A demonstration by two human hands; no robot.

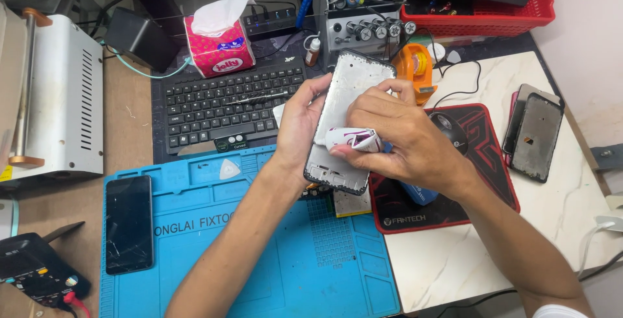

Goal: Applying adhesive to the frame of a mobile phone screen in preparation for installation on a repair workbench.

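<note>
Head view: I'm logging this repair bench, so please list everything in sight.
phone frame: 1, silver-black, held at centre
glue tube: 1, white-pink, on frame
cracked phone: 1, black, on mat's left
work mat: 1, blue, front
keyboard: 1, black, behind mat
tissue pack: 1, pink, behind keyboard
tape dispenser: 1, orange, centre back
mouse pad: 1, black-red, right
phone screens: 2, dark, far right
basket: 1, red, back right
left hand: holds frame
right hand: grip on tube

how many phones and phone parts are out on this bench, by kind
Phone frame held in the left hand, glue tube in the right hand: 1
Cracked black phone on the blue mat: 1
Phones stacked at right: 2
Total: 4
</note>
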